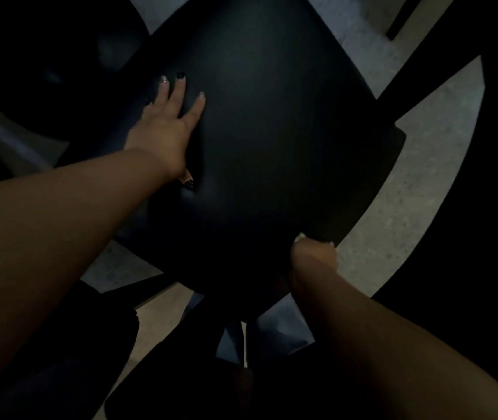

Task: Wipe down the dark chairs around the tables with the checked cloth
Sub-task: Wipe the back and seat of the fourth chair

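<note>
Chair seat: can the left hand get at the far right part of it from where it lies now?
Probably yes. The left hand lies flat on the chair seat, and the dark surface toward that side looks bare, with nothing showing in its path.

The chair looks smooth, matt black plastic; the floor is speckled, rough-looking stone.

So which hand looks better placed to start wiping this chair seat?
Probably the left hand: it lies flat on the chair seat. The right hand grips the seat's near edge. No cloth shows.
</note>
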Tool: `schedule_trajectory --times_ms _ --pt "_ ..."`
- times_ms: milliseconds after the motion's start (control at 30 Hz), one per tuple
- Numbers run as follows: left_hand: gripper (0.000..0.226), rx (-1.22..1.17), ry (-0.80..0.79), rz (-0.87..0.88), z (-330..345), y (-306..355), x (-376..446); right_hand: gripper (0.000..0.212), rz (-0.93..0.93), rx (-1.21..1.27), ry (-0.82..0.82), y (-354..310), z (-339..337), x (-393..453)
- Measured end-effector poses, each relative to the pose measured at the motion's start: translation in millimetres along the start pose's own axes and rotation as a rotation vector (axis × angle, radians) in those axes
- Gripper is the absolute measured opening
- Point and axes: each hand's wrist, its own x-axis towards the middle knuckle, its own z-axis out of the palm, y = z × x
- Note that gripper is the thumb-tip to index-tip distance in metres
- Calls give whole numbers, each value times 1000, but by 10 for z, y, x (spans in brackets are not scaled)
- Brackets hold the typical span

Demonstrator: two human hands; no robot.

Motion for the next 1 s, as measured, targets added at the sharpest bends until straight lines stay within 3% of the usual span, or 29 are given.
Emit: schedule_trajectory --times_ms 100,167,267,367,433,500,600,667,867,1000 --pt "142 -12 4 3 23 -5 -4 57 -431 -214 219 -365 -295 192" --pt "141 -22 12 9 29 -17 -5 60 -719 -198 274 -725 -480 293" --pt "141 -26 27 17 45 -48 -5 63 -985 -218 322 -1170 -705 432" --pt "142 -9 18 16 30 -29 6 55 -1205 -508 312 -1370 -822 440" --pt "143 -6 18 6 28 -33 20 51 -1256 -679 409 -1400 -888 401" --pt "144 -11 13 -2 29 -44 28 52 -1168 -666 456 -1378 -959 365" --pt "143 1 16 6 28 -40 13 69 -917 -507 257 -1333 -984 377" --pt "142 6 18 0 31 -29 -3 73 -855 -524 169 -1278 -937 361" --pt "139 4 32 -25 5 17 -56 72 -974 -805 -24 -775 -669 29" --pt "126 -83 68 -156 101 1 -219 64 -1250 -1046 -313 -256 -436 -238"
